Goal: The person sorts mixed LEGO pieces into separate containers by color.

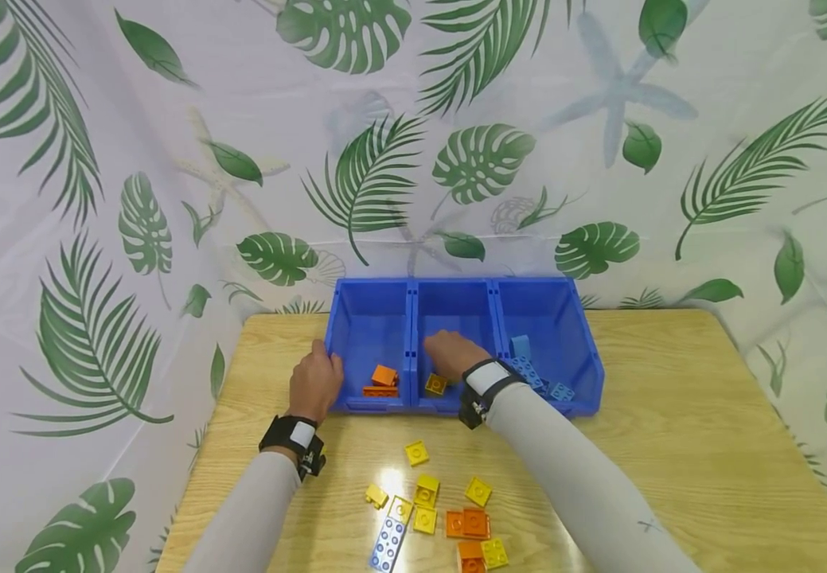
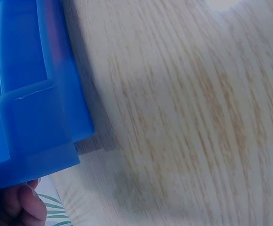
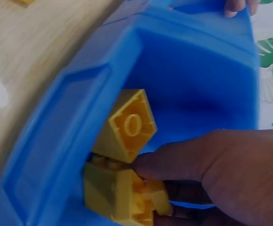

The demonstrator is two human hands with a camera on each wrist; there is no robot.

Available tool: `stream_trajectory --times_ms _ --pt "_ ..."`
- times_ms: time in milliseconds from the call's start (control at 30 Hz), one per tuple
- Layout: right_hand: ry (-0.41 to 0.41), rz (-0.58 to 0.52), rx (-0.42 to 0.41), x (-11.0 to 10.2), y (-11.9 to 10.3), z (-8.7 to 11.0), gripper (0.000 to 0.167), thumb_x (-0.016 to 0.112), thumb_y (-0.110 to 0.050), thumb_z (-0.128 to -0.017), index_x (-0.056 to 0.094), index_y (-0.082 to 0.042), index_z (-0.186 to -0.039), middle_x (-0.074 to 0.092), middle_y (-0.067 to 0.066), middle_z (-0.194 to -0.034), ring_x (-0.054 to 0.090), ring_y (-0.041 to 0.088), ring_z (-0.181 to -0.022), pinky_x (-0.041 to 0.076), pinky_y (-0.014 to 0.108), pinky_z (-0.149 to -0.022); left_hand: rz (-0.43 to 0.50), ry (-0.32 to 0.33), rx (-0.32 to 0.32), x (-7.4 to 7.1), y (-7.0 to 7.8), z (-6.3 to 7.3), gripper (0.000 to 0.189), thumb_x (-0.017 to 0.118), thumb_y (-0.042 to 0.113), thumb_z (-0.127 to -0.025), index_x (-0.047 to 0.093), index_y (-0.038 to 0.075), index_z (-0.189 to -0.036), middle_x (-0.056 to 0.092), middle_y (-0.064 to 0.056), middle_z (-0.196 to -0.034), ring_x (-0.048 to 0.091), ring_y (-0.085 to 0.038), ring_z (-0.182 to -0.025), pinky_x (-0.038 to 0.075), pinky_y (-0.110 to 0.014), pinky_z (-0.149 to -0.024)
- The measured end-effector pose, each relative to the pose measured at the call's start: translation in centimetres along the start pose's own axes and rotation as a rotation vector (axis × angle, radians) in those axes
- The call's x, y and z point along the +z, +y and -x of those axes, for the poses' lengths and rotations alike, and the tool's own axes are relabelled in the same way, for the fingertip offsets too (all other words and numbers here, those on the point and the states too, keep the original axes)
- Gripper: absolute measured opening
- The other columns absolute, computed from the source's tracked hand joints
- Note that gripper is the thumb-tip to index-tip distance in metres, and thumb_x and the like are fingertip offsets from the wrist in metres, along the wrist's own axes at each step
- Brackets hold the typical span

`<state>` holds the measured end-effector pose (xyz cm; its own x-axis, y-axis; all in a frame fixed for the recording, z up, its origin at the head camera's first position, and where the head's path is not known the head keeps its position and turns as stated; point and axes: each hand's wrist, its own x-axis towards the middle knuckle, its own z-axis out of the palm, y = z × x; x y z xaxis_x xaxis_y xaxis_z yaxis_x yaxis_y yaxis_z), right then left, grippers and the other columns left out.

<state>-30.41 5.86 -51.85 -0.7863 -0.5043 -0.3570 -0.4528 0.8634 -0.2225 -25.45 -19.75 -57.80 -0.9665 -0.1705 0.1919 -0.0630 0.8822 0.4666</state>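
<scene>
A blue bin with three compartments (image 1: 370, 406) stands at the back of the table. My left hand (image 1: 315, 382) grips its left side wall, with fingertips in the left wrist view curled at the blue edge (image 2: 32, 169). My right hand (image 1: 454, 354) reaches into the middle compartment. In the right wrist view, its thumb and fingers pinch a yellow toy brick (image 3: 105, 190) low in the compartment. Another yellow brick (image 3: 134, 125) lies tipped against the front wall, right by the thumb tip. Orange bricks (image 1: 384, 376) lie in the left compartment and blue bricks (image 1: 562, 391) in the right one.
In front of the bin lie several loose yellow bricks (image 1: 416, 453), orange bricks (image 1: 475, 523) and a long light-blue brick (image 1: 388, 544). A leaf-patterned cloth (image 1: 485, 231) hangs behind the wooden table (image 1: 692, 414) and along its sides.
</scene>
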Motion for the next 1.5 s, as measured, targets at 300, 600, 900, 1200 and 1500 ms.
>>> stream_trajectory --times_ms 300,600,900,1200,1500 --pt "-0.028 -0.01 0.059 0.3 0.3 0.2 0.022 0.06 0.004 -0.099 0.07 -0.004 -0.117 0.071 0.015 -0.107 0.066 0.025 -0.092 0.057 0.041 -0.081 -0.006 -0.021 -0.018 -0.1 0.4 -0.2 0.025 0.055 0.022 -0.103 0.057 -0.003 -0.106 0.07 -0.026 -0.083 0.073 -0.045 -0.076 0.055 -0.057 -0.064" --pt "-0.042 -0.026 0.064 -0.2 0.3 1.0 0.024 0.059 0.002 -0.1 0.068 -0.003 -0.122 0.071 0.015 -0.108 0.065 0.024 -0.09 0.055 0.04 -0.082 -0.009 -0.005 0.0 -0.4 0.4 -0.2 0.024 0.056 0.021 -0.102 0.057 -0.003 -0.104 0.069 -0.026 -0.08 0.072 -0.045 -0.073 0.055 -0.056 -0.062" --pt "-0.044 -0.01 0.045 0.2 0.7 1.2 0.027 0.057 0.001 -0.102 0.067 -0.003 -0.126 0.071 0.016 -0.115 0.067 0.025 -0.098 0.056 0.04 -0.086 -0.003 -0.004 -0.015 -0.2 0.2 0.0 0.024 0.054 0.022 -0.102 0.057 -0.002 -0.103 0.07 -0.027 -0.082 0.072 -0.047 -0.075 0.055 -0.057 -0.064" --pt "-0.038 0.003 0.034 -0.2 0.4 1.1 0.025 0.063 0.004 -0.097 0.07 -0.002 -0.12 0.072 0.013 -0.103 0.064 0.021 -0.085 0.056 0.036 -0.076 -0.007 0.012 -0.012 -0.2 0.2 0.1 0.023 0.055 0.021 -0.102 0.057 -0.002 -0.101 0.07 -0.027 -0.082 0.072 -0.047 -0.075 0.055 -0.058 -0.063" --pt "0.056 0.088 -0.012 -2.3 -0.9 3.1 0.024 0.068 0.003 -0.094 0.072 -0.004 -0.116 0.07 0.015 -0.114 0.063 0.029 -0.101 0.057 0.041 -0.086 -0.017 0.012 -0.004 -0.2 0.2 0.0 0.024 0.054 0.022 -0.101 0.057 -0.002 -0.101 0.07 -0.027 -0.081 0.073 -0.047 -0.074 0.055 -0.057 -0.062"
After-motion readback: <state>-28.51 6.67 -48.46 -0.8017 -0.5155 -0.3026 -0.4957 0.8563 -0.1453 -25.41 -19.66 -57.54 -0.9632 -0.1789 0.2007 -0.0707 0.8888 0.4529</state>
